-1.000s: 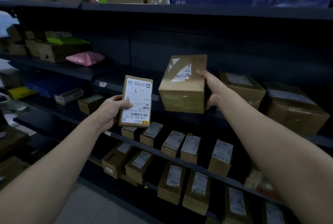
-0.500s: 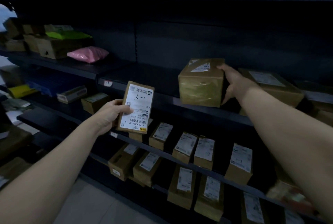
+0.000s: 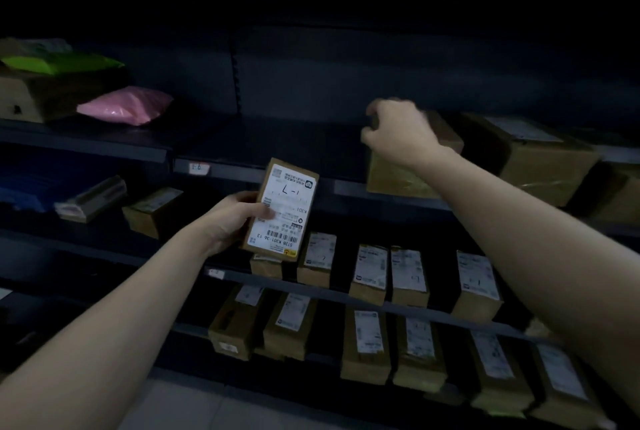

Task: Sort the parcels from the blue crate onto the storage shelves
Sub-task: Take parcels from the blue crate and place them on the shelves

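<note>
My left hand [image 3: 232,222] grips a small flat cardboard parcel [image 3: 282,210] by its left edge, with the white label facing me, in front of the middle shelf's edge. My right hand [image 3: 398,132] hangs over the top of a brown taped box [image 3: 398,178]. That box stands on the middle shelf [image 3: 349,189]. The hand's fingers are loosely curled and blurred, and nothing shows between them. It hides the box's top, so I cannot tell whether it touches the box.
Two larger brown boxes [image 3: 540,159] stand to the right of the taped box. A pink bag [image 3: 126,106] and a green bag [image 3: 59,62] on a carton lie on the left shelf. Several small labelled parcels [image 3: 370,270] line the lower shelves. Grey floor tiles [image 3: 194,409] show below.
My right hand set the brown box on the middle shelf beside the larger boxes and now hovers over its top. My left hand lowered the small parcel slightly.
</note>
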### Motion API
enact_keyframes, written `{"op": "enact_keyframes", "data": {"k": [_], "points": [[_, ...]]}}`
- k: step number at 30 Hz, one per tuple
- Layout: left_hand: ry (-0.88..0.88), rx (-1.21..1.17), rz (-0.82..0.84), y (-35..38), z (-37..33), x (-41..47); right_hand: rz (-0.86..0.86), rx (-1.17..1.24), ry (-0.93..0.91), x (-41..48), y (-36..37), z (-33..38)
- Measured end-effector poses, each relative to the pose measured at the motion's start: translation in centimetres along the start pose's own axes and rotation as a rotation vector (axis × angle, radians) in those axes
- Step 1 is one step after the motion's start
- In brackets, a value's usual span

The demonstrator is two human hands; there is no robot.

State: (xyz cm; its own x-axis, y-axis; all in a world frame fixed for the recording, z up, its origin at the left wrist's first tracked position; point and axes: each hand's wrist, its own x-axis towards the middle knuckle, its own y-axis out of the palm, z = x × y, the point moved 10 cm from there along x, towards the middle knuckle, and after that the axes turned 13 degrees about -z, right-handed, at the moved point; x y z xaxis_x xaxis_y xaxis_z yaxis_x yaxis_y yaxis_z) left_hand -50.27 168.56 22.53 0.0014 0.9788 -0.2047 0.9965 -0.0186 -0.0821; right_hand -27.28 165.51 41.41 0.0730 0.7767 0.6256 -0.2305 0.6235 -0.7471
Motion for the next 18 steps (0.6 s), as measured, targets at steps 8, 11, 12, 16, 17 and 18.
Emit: {"op": "enact_keyframes", "data": {"k": [8, 11, 12, 16, 17, 18], "points": [[-0.086, 0.068, 0.015, -3.4, 4.5, 1.3, 0.157, -0.122, -0.352, -3.7, 4.4, 9.2], [-0.153, 0.067, -0.045, -5.3, 7.3, 1.8, 0.273, -0.081, -0.484, -5.6, 7.0, 11.2], [-0.178, 0.062, -0.076, -6.1, 8.3, 2.1, 0.313, -0.077, -0.524, -6.2, 8.1, 11.7], [-0.294, 0.057, -0.214, -10.1, 12.3, 3.3, 0.503, -0.083, -0.556, -8.0, 13.2, 12.1], [-0.322, 0.056, -0.23, -10.9, 13.2, 3.8, 0.545, -0.095, -0.549, -8.3, 14.4, 11.9], [-0.343, 0.05, -0.235, -11.6, 13.9, 4.4, 0.586, -0.106, -0.539, -8.6, 15.6, 11.8]]}}
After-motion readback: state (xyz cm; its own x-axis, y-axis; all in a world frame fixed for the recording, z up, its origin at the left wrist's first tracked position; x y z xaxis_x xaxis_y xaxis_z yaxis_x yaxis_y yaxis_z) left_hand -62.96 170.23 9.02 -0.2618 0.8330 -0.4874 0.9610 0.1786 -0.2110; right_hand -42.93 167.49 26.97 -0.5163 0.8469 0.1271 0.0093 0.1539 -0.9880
